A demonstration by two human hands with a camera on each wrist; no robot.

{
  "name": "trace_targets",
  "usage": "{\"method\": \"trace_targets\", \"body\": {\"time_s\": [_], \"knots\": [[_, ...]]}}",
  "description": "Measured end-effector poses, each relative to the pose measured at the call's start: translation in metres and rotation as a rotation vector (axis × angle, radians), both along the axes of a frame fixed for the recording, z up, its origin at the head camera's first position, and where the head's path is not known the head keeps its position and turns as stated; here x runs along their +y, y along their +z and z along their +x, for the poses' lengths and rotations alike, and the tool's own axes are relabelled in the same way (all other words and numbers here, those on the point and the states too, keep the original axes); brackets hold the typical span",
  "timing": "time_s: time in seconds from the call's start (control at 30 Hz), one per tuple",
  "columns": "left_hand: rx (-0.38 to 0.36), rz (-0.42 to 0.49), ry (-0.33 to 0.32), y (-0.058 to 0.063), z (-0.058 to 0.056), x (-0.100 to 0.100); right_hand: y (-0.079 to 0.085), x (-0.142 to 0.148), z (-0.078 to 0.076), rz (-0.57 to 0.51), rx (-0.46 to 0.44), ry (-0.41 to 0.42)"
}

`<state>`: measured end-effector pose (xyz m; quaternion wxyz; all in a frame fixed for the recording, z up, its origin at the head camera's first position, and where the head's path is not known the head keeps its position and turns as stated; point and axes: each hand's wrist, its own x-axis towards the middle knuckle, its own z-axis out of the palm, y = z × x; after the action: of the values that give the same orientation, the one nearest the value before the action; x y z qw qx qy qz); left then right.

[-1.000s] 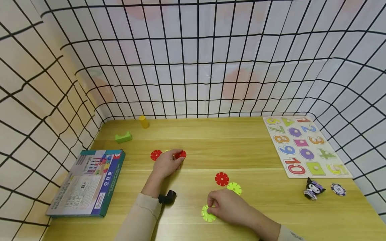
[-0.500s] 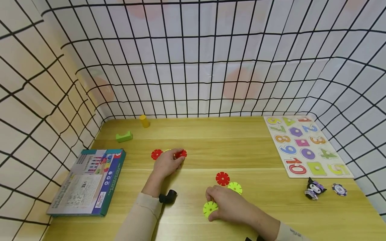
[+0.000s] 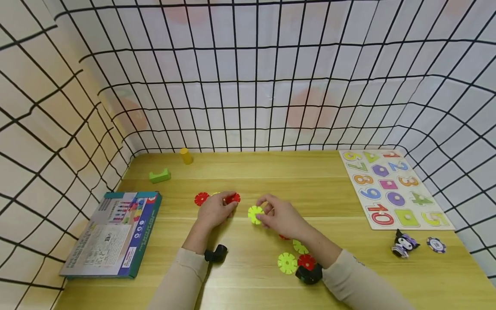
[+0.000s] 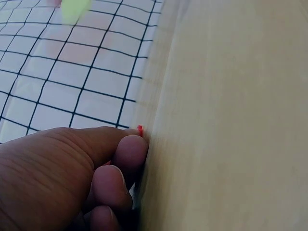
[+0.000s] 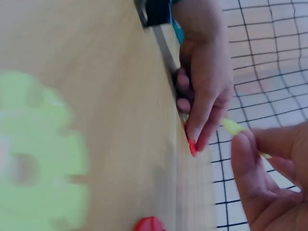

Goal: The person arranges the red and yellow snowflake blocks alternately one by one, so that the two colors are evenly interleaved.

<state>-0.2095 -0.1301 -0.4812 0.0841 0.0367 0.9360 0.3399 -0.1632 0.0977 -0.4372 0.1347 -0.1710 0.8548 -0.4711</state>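
Note:
My left hand (image 3: 215, 211) rests on the table and holds a red interlocking disc (image 3: 234, 198) at its rim, between thumb and index finger. A second red disc (image 3: 201, 199) lies to its left, and a yellow disc (image 3: 216, 193) between them is mostly covered by that hand. Close by on the right, my right hand (image 3: 284, 217) pinches a yellow-green interlocking disc (image 3: 254, 215) with thumb and fingers. In the right wrist view this yellow-green disc (image 5: 234, 127) appears edge-on, raised beside the left hand (image 5: 204, 91).
Below the right forearm lie a yellow disc (image 3: 287, 263), a red disc (image 3: 306, 261) and another yellow disc (image 3: 300, 246). A number puzzle board (image 3: 395, 189), figurine (image 3: 404, 243) and chip (image 3: 436, 244) are right. A box (image 3: 110, 234), green block (image 3: 159, 175) and yellow cylinder (image 3: 186, 156) are left.
My right hand has picked up the yellow-green disc and carried it forward and left, near the left hand. Discs formerly under it now show. The left hand has stayed put.

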Motion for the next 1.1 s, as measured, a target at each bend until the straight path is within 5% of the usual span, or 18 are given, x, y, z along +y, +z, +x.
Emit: {"method": "trace_targets", "body": {"time_s": [0.23, 0.47, 0.63, 0.9, 1.1], "knots": [[0.001, 0.003, -0.016, -0.001, -0.002, 0.000, -0.013, -0.024, -0.052, 0.102, -0.002, -0.154], [-0.002, 0.016, -0.019, 0.000, -0.003, 0.001, -0.026, -0.030, -0.082, 0.207, -0.093, -0.083], [-0.004, 0.017, -0.022, 0.001, -0.003, 0.000, -0.022, -0.031, -0.087, 0.226, -0.194, -0.059], [0.000, 0.025, -0.017, 0.001, -0.002, -0.001, -0.021, -0.035, -0.089, 0.250, -0.190, -0.068], [-0.005, 0.032, -0.021, 0.001, -0.002, -0.002, -0.026, -0.032, -0.089, 0.171, -0.239, -0.077]]}}
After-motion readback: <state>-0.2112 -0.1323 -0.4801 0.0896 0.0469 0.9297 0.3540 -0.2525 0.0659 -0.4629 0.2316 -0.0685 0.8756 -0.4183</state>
